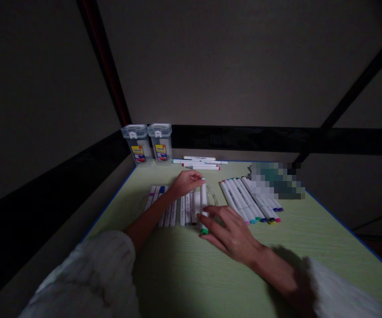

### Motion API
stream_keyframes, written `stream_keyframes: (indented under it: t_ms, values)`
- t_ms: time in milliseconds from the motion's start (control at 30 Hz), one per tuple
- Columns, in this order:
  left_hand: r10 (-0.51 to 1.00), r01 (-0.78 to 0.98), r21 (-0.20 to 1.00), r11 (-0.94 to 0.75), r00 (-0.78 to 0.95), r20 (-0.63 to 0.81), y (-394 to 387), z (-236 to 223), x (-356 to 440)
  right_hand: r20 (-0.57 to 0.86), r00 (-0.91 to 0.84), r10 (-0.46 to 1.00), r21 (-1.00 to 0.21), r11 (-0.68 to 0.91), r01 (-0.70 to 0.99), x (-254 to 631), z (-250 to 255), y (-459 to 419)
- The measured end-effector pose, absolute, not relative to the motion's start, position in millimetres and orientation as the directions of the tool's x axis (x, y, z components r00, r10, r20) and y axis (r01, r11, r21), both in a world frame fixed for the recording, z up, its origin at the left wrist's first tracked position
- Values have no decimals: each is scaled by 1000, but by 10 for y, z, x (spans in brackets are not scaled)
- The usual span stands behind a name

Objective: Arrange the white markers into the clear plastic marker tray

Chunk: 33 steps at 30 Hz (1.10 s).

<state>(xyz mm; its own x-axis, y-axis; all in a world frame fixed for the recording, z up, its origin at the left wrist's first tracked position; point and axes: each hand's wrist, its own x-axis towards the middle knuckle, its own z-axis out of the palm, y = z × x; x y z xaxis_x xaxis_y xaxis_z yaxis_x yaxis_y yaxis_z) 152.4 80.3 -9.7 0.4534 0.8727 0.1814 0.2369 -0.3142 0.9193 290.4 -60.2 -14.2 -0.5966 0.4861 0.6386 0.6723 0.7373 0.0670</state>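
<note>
A white marker with green ends [204, 198] is held lengthwise between my two hands. The fingers of my left hand [187, 183] pinch its far end. Nearer to me, my right hand [229, 232] grips the lower part with thumb and fingertips, close to the green cap. Under and to the left of it, several white markers [173, 212] lie side by side in a clear plastic tray [212, 194], partly hidden by my left hand and forearm. To the right of my right hand, a row of white markers with coloured caps [244, 201] rests on the table.
Two clear lidded boxes with yellow labels [159, 145] stand at the back left of the light green table [171, 269]. Several loose markers [202, 163] lie along the back edge. A pixelated greenish object [277, 181] is at the right. Dark walls enclose the table.
</note>
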Motion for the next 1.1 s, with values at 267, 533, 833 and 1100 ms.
stream_keyframes:
  t_ms: [267, 533, 833, 1100]
  values:
    - [821, 94, 980, -174, 564, 92, 637, 26, 1580, 633, -633, 446, 51, 791, 609, 2900, -152, -630]
    - [767, 83, 988, -131, 640, 48, 528, 129, 1571, 708, -609, 357, 99, 804, 586, 2905, -119, -630]
    - [580, 112, 972, -208, 814, 30, 463, 200, 1592, 736, -539, 410, 53, 758, 650, 2963, -162, -567]
    - [464, 152, 941, -301, 886, 5, 521, 122, 1586, 765, -491, 418, 27, 740, 672, 2983, -173, -570]
